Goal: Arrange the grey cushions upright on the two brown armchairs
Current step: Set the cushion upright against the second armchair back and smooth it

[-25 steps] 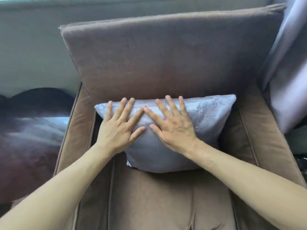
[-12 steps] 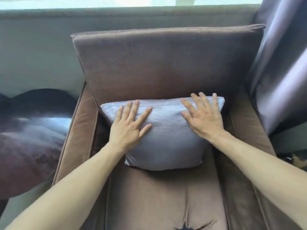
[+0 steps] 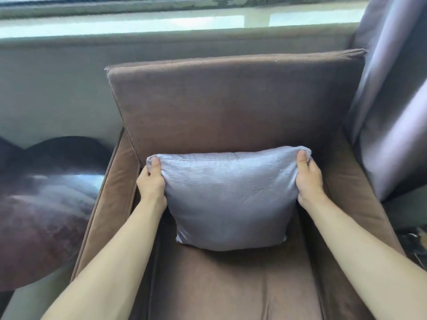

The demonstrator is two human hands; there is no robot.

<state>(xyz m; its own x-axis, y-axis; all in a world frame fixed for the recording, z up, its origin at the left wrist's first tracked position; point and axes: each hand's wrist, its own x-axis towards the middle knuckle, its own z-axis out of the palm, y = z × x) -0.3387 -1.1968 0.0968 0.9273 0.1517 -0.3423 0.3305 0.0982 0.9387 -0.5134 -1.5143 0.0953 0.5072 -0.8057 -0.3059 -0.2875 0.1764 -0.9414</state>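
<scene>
A shiny grey cushion stands upright on the seat of a brown armchair, leaning toward its backrest. My left hand pinches the cushion's upper left corner. My right hand grips its upper right corner. Both thumbs lie on the cushion's front face, and the other fingers are hidden behind it. Only one armchair and one cushion are in view.
A dark glossy round table top sits close to the chair's left arm. A grey-lilac curtain hangs at the right, touching the chair's right side. A wall and window sill run behind the chair.
Both hands slid outward from lying flat on the cushion's front and now grip its top corners. The view has pulled back and tilted up.
</scene>
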